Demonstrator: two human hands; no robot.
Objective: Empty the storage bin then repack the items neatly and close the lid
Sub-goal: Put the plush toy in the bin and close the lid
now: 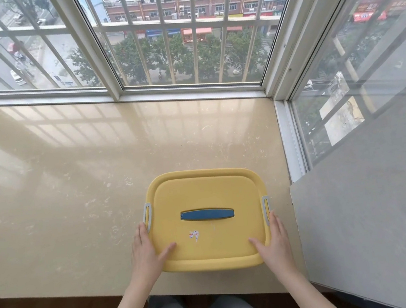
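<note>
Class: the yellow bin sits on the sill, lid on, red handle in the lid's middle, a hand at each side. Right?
No: the head view shows a blue handle, not red. The rest holds: yellow bin on the sill, lid on, left hand and right hand at its sides.

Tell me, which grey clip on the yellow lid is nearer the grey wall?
The right clip, beside the right hand; the left clip, beside the left hand, faces the wide beige sill.
</note>
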